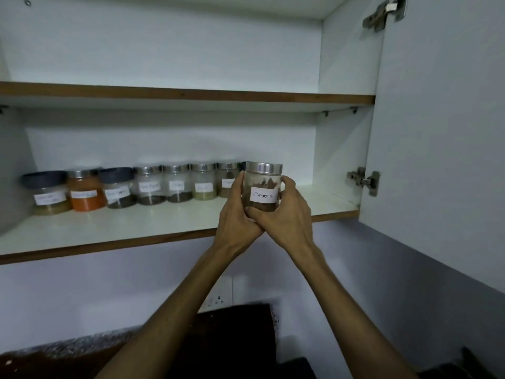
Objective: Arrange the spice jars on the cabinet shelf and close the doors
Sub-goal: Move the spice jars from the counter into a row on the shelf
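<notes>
2 hands, fingers clamped on cinnamon jar; 7 jars lined left.

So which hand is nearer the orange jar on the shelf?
Left. The left hand grips the cinnamon jar's side facing the orange jar; the right hand grips its far side.

Row jar labels blurred, unreadable; cinnamon jar base hidden behind fingers.
</notes>
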